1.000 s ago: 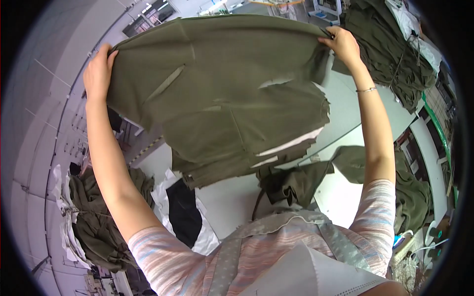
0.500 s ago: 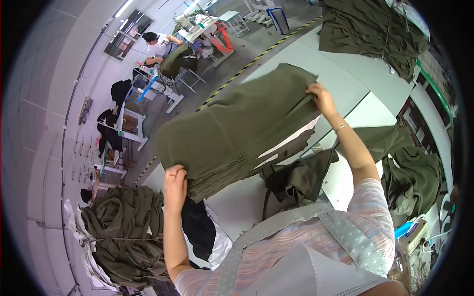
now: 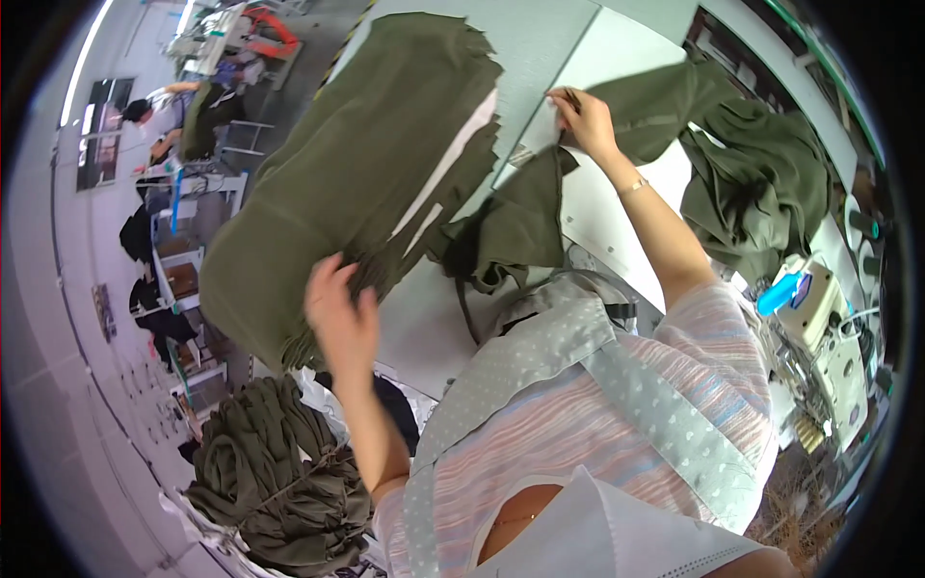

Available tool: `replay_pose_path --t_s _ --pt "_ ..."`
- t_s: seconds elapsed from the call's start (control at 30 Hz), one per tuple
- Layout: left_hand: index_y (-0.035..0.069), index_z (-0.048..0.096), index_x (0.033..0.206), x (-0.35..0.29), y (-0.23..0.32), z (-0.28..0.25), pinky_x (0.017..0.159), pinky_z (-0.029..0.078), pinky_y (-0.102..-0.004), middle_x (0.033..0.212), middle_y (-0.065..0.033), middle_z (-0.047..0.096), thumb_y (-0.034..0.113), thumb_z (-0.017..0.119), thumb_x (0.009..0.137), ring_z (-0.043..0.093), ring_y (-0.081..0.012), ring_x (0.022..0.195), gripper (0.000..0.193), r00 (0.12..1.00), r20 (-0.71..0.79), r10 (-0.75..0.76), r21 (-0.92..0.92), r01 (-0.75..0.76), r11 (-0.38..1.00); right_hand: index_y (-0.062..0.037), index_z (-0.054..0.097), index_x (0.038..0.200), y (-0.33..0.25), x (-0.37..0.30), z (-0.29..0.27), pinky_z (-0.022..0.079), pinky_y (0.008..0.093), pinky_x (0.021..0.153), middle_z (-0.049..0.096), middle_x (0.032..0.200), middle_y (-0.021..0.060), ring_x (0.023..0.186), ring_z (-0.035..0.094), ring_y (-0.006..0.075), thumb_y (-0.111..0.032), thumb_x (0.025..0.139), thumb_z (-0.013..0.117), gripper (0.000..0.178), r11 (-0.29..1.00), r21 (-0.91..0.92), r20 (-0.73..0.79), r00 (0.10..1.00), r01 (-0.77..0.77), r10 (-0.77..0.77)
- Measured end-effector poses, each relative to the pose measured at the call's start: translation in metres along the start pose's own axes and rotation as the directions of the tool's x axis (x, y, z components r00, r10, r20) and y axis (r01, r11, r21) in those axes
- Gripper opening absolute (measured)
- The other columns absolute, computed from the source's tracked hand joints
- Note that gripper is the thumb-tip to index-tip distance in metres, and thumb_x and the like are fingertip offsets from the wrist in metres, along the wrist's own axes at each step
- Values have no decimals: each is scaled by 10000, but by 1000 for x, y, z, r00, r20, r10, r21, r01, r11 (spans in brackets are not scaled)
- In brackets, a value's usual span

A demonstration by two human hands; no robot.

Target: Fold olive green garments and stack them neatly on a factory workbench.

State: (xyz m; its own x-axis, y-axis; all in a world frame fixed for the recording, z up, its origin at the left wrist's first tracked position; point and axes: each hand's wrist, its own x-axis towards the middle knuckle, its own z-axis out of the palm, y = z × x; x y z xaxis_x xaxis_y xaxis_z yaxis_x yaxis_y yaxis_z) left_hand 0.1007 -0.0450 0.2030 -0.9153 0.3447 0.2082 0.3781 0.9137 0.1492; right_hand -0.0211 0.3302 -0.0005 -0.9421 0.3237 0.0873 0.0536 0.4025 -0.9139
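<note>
A layered stack of olive-green cut fabric pieces (image 3: 356, 144) lies on the pale table (image 3: 624, 53), its ragged edges facing me. My left hand (image 3: 342, 313) hovers at the near edge of the stack, fingers spread and slightly blurred, with nothing visible in them. Farther right, my right hand (image 3: 586, 123) is closed in a pinch around something small and dark that I cannot make out. Just below that hand a crumpled olive garment piece (image 3: 520, 222) rests near the table's front edge. Another olive cloth (image 3: 650, 108) stretches rightward behind my right wrist.
At the right, a heap of olive fabric (image 3: 756, 173) lies beside a sewing machine (image 3: 827, 332) with a blue part. A tied bundle of olive fabric (image 3: 279, 467) sits at lower left. Another person (image 3: 159, 120) works at a machine at the far left.
Both hands have let go of the stack, which now lies flat on the table. My right hand has moved toward the cloth at the right. The view has turned rightward.
</note>
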Motion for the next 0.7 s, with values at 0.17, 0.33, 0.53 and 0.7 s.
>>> replay_pose_path --t_s 0.17,0.33,0.53,0.7 --pt "2 491 1218 82 79 157 1004 363 -403 1252 -180 509 134 597 834 462 -347 1175 420 878 333 344 -511 -138 849 -41 629 974 54 -108 -25 388 197 425 572 626 -8 478 445 36 -208 950 524 198 864 337 8 919 -375 395" --pt "-15 471 1251 158 112 288 971 390 -415 1214 -219 526 211 574 870 479 -357 1158 455 819 416 395 -399 -226 889 -41 618 957 47 -181 -32 385 199 442 560 643 -10 492 441 39 -206 963 494 206 822 315 123 879 -474 460" --pt "-22 583 820 148 151 307 674 437 -371 762 -166 609 261 498 934 581 -258 720 317 790 544 283 -713 258 652 -44 647 940 25 -200 -73 393 236 501 595 712 9 543 456 59 -173 913 565 156 866 345 -69 910 -363 409" --pt "11 475 696 92 138 98 493 343 -260 588 -32 476 122 529 900 439 -106 521 238 744 454 491 -805 106 583 -51 630 986 -27 -131 -153 375 206 513 571 930 36 574 458 58 -93 829 629 163 991 -105 -527 841 78 -122"
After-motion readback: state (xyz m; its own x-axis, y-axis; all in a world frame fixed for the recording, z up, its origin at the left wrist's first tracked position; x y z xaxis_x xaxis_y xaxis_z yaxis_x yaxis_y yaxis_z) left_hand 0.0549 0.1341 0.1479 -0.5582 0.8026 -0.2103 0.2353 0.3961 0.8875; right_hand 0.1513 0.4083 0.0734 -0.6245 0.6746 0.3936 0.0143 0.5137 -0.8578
